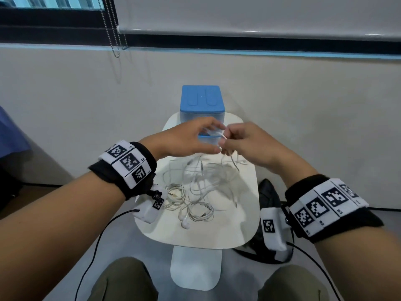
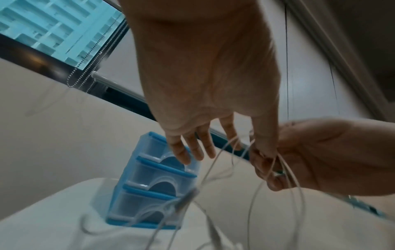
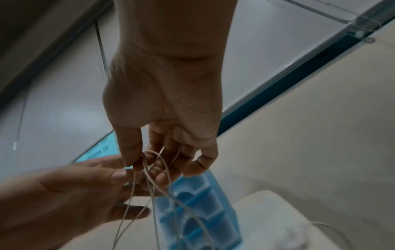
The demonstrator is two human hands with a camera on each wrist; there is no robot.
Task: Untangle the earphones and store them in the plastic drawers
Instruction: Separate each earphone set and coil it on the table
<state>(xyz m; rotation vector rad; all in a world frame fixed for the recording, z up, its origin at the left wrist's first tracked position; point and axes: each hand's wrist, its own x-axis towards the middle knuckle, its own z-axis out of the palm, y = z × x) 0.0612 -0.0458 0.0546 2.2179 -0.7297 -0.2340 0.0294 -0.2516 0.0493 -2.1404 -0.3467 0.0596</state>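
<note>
Two knees [image 1: 121,279] in olive trousers sit at the bottom of the head view, either side of the white foot of a small white table [image 1: 234,231]. Nearest on the tabletop, toward lower centre, lie two coiled sets of earphones [image 1: 195,210], one earbud pointing at the near edge. Just beyond them a loose tangle of white cords [image 1: 208,177] rises from the table to both hands at the centre of the frame. The left hand [image 1: 184,137] pinches a strand between thumb and forefinger, its other fingers spread straight. The right hand [image 1: 245,141], touching the left at the fingertips, has its fingers curled around several strands; in the right wrist view the thumb [image 3: 130,152] and forefinger nip a loop of cord. Both forearms wear black bands with printed square markers. Behind the hands, at the far edge of the table, stand the plastic drawers [image 1: 201,105], a clear stack with a blue top, all drawers closed. Farther back are a pale wall and, along the top of the frame, a window with a roller blind [image 1: 260,16] and its bead chain.
</note>
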